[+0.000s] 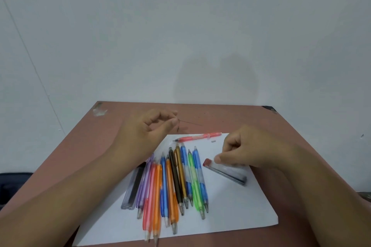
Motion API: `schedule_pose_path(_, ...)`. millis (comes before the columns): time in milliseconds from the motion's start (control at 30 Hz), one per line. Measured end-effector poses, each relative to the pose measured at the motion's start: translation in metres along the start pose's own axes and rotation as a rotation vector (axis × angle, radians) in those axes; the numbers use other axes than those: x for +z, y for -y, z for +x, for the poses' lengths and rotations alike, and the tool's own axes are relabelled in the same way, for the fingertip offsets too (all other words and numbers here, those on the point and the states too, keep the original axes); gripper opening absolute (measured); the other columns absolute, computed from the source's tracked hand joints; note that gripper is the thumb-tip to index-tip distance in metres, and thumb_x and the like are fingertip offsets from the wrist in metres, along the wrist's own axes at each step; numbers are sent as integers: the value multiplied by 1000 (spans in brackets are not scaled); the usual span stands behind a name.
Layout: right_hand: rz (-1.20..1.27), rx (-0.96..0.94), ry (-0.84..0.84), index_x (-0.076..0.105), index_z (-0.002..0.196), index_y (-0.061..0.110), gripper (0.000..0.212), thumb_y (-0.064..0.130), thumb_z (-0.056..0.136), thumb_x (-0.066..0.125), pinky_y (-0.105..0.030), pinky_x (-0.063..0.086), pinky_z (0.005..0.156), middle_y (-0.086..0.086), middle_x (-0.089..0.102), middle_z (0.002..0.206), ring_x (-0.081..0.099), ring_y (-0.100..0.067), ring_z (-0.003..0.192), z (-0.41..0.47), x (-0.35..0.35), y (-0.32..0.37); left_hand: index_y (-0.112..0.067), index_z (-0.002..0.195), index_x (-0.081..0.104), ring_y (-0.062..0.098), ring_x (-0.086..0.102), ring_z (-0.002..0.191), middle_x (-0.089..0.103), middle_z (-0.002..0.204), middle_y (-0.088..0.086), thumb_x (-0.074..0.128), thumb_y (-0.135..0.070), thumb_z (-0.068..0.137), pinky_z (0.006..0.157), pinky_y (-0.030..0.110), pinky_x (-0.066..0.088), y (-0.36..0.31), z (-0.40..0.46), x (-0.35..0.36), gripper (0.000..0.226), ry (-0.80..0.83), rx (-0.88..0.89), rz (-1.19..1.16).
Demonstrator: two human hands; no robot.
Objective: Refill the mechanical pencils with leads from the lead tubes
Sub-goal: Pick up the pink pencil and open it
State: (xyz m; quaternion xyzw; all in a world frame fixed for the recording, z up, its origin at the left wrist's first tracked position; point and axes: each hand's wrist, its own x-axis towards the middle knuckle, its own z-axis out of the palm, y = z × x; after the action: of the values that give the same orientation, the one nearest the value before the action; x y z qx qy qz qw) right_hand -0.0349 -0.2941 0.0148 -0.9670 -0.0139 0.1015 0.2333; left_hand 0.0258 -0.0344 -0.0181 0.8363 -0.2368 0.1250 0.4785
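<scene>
My left hand (149, 128) hovers above the table's far side and pinches a thin lead (190, 122) between thumb and forefinger; the lead points right. My right hand (247, 149) rests on the white paper (230, 210) and holds the clear lead tube (225, 171) with a red cap near its top end. A red mechanical pencil (197, 137) lies alone across the paper's far edge, with a tiny white piece (213, 141) beside it. Several coloured mechanical pencils (176, 182) lie side by side on the paper. A second lead tube (133, 186) lies left of them, partly under my left forearm.
The brown table (301, 132) stands against a white wall. A dark object (12, 186) sits at the left beyond the table's edge. Torn tape marks the table's far-left corner (99, 111).
</scene>
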Motion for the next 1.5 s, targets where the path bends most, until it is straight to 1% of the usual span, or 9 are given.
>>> schedule_pose_path(167, 110, -318, -515, 73, 91, 38, 23, 54, 77, 78, -15, 44, 58, 16, 63, 75, 55, -4, 69, 12, 19, 1, -40, 104, 69, -6, 60, 103, 65, 107, -30, 60, -46, 92, 88, 20, 49, 2, -1, 3, 16, -6, 222, 222)
schedule_pose_path(333, -14, -572, -642, 76, 101, 25, 14, 31, 89, 76, -19, 47, 68, 13, 63, 88, 56, -6, 80, 23, 37, 11, -39, 105, 70, -1, 61, 104, 66, 109, -28, 55, -52, 90, 87, 26, 52, -1, 0, 10, 25, -20, 320, 209)
schedule_pose_path(500, 70, -559, -662, 79, 89, 22, 3, 23, 87, 79, -10, 41, 67, 13, 66, 80, 57, -4, 75, 24, 40, 14, -48, 107, 63, -7, 59, 103, 61, 104, -37, 53, -57, 91, 86, 22, 49, -5, 2, 11, 21, 4, 318, 193)
schedule_pose_path(667, 230, -355, -677, 80, 90, 28, 9, 20, 85, 80, -11, 44, 65, 16, 67, 78, 59, -7, 75, 21, 33, 12, -46, 122, 62, -7, 53, 101, 59, 114, -31, 58, -58, 90, 81, 22, 47, 0, 12, 19, 34, 192, 13, 299)
schedule_pose_path(867, 279, -283, -637, 80, 90, 27, 10, 19, 85, 79, -13, 47, 65, 14, 68, 76, 59, -7, 75, 20, 34, 16, -38, 105, 75, 3, 62, 83, 68, 90, -18, 62, -54, 91, 74, 29, 57, 8, 20, 25, 25, 294, -103, 420)
schedule_pose_path(1033, 358, -236, -638, 80, 87, 27, 10, 18, 86, 78, -16, 51, 65, 12, 71, 75, 62, -9, 74, 16, 32, 17, -36, 94, 73, 3, 66, 73, 69, 82, -16, 64, -48, 92, 59, 19, 51, 11, 19, 24, 15, 240, -151, 408)
schedule_pose_path(1200, 678, -146, -606, 79, 88, 27, 7, 20, 88, 77, -19, 57, 68, 11, 75, 82, 68, -6, 74, 11, 24, 17, -35, 94, 70, 6, 56, 62, 66, 77, -10, 61, -39, 97, 55, 22, 43, 9, 19, 14, 10, 149, -238, 312)
schedule_pose_path(1333, 1039, -126, -556, 79, 92, 11, 8, 15, 86, 78, -34, 58, 75, -9, 74, 85, 64, -18, 76, 9, 16, 17, -30, 89, 72, 7, 62, 80, 71, 81, -7, 63, -29, 96, 68, 26, 43, 15, 19, 3, 11, 31, -316, 5)
schedule_pose_path(1500, 1280, -233, -535, 73, 101, 1, 31, 19, 76, 76, -36, 61, 88, -20, 75, 100, 73, -29, 96, 5, 18, 24, -16, 92, 72, -7, 52, 53, 71, 71, -11, 60, -12, 98, 58, 20, 39, 15, 16, -5, 15, 75, -292, -248)
